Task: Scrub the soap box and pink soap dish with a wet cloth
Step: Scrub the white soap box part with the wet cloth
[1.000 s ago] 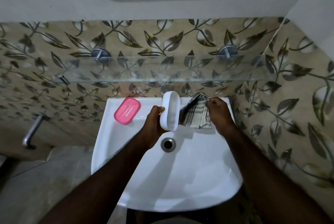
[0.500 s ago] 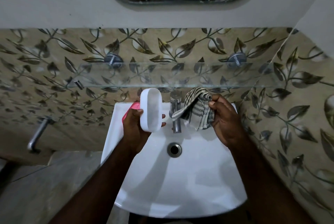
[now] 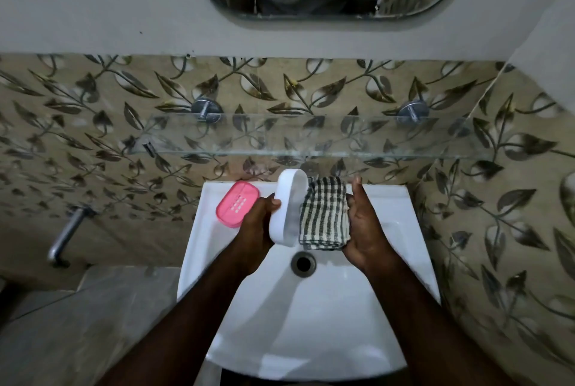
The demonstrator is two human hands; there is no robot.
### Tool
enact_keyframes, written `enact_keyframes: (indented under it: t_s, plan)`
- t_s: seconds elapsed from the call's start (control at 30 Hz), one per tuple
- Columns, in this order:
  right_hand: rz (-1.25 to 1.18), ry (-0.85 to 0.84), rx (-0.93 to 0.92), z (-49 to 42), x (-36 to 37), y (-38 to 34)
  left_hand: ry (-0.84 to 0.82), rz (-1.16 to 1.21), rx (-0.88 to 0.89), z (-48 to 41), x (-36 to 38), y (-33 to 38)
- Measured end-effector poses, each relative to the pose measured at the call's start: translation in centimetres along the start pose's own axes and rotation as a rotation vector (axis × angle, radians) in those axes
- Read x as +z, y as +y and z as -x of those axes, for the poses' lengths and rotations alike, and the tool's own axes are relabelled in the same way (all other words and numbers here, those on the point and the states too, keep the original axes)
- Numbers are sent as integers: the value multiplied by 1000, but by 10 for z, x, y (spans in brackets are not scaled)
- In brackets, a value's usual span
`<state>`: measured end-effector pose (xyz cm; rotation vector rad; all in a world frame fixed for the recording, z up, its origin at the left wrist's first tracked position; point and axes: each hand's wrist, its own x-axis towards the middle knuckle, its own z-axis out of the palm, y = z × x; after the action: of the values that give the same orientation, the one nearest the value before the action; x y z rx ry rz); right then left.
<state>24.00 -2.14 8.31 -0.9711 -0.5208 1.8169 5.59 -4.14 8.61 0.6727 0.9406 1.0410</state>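
While both hands work over the basin, the scene reads from the left edge of the frame to the right as follows

Wall tap (image 3: 67,234): a metal spout at the lower left of the frame, well apart from the sink and not in use

Pink soap dish (image 3: 238,204): lying flat on the back left corner of the sink ledge, just left of the left hand and touched by neither hand; probably parked there to wait its turn, so in my judgement its scrub is not yet done

Left hand (image 3: 256,230): closed around the white soap box (image 3: 287,206), thumb on the near face, holding it up on edge over the basin with its open hollow turned toward the cloth, likely so the inside can be reached

Cloth (image 3: 323,212): a checked cloth folded into a thick pad, left of centre frame, its left edge touching the box; the folding likely gives a firm scrubbing face, and whether it is wet cannot be told

Right hand (image 3: 365,227): wrapped around the cloth's right side, thumb pointing up, pressing the pad toward the box

Sink (image 3: 401,261): white basin beneath both hands, drain just below the box, so drips fall inside

Glass shelf (image 3: 435,136): across the upper middle, bare
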Motion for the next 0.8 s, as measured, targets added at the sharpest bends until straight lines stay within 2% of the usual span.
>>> enact_keyframes:
  t_s: [0.07,0.13,0.2,0.3,0.43,0.6,0.63,0.7,0.73,0.77,0.8]
  plan:
    - [123,-41,-26,5,0,4,-13,0,15,2,-2,-1]
    - [282,26,-31,9,1,8,-12,23,7,5,-3,-2]
    - [331,58,-34,12,3,7,-3,97,-12,7,-5,-3]
    - [334,11,-90,14,1,1,-22,281,-34,7,-13,-5]
    - [525,57,-88,19,5,-6,-54,370,-25,0,-23,-9]
    - [459,13,-202,27,6,-11,24,319,-38,-7,-23,-8]
    - [461,29,-220,27,6,-12,63,202,-53,-7,-21,-7]
    - [464,95,-202,27,5,-9,234,-368,-7,-9,-20,-12]
    - [449,120,-165,27,4,-6,304,-704,111,-8,-19,-17]
    - [430,134,-122,29,4,-3,329,-942,269,-8,-19,-23]
    - [410,140,-82,31,4,1,329,-1012,354,-6,-17,-27]
